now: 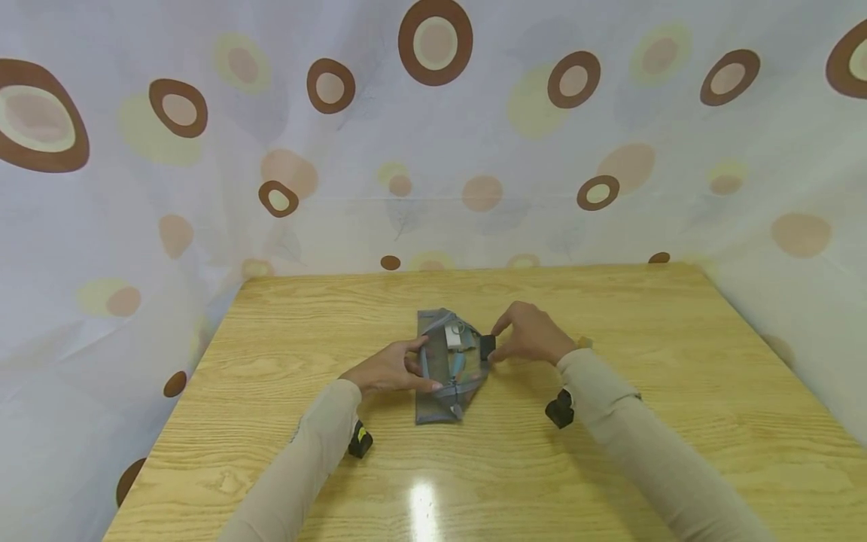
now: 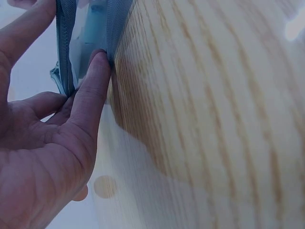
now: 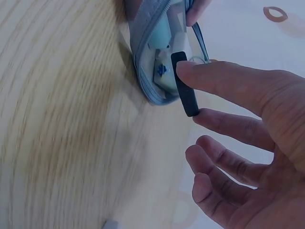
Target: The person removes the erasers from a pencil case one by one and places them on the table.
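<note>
A grey see-through zippered pouch (image 1: 431, 408) lies on the table with its zip undone and its mouth spread. My left hand (image 1: 389, 367) grips the pouch's left side, thumb and fingers at the zip edge (image 2: 65, 45). Between thumb and index finger, my right hand (image 1: 531, 333) pinches a small flat black rectangular piece (image 3: 186, 90) at the pouch's right-hand end. The other fingers of that hand curl loosely below it. Through the opening show a white boxy item (image 1: 452, 336) and a teal item (image 1: 458, 364).
Both hands work over a light wood-grain table (image 1: 305, 316). A small orange-yellow object (image 1: 584, 342) sits just beyond the right wrist. White sheeting (image 1: 379, 226) with brown ring patterns borders the table at the back and sides. Black wrist cameras hang under both forearms.
</note>
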A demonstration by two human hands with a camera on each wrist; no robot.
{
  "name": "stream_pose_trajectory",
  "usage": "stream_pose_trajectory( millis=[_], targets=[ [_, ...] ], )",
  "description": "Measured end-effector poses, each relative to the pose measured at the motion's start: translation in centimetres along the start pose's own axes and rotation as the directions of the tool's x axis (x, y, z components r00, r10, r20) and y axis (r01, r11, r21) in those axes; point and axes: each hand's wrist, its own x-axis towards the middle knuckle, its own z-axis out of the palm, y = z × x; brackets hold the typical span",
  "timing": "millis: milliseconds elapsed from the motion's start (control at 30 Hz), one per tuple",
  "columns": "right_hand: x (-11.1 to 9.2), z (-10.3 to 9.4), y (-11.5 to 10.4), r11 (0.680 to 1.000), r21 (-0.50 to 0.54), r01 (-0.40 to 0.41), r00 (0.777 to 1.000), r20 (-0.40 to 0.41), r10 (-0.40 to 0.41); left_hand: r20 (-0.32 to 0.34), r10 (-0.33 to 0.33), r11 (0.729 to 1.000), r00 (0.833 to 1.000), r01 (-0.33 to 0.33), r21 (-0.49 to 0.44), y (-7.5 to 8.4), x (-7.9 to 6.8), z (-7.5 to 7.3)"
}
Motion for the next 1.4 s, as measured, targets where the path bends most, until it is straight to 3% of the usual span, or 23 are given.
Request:
stream_pose_trajectory(
  millis=[433, 700, 900, 1167, 1400],
  targets=[
    [-1.5, -2.0, 1.9, 0.997, -0.015, -0.073, 0.997, -0.013, 0.072, -0.001, 0.009, 1.0, 1.0, -0.009, -0.003, 0.3, -0.2, 0.0],
    [-2.6, -2.9, 3.6, 0.998, 0.003, -0.069, 0.997, -0.034, 0.069, 0.006, 0.009, 1.0, 1.0, -0.009, -0.012, 0.6, 0.2, -0.1],
    [-3.2, -2.8, 4.1, 0.991, 0.016, -0.135, 0.991, -0.001, 0.135, 0.013, 0.027, 0.999, 1.0, -0.028, 0.019, 0.2, 0.1, -0.2],
    [-3.6, -2.3, 4.6, 0.994, -0.036, -0.107, 0.994, -0.02, 0.106, 0.012, 0.02, 1.0, 1.0, -0.02, -0.002, 0.2, -0.1, -0.2],
    [-3.9, -1.9, 4.9, 0.991, -0.038, -0.128, 0.992, 0.004, 0.128, 0.02, 0.012, 1.0, 1.0, -0.013, 0.009, 0.2, -0.1, -0.2]
  ],
)
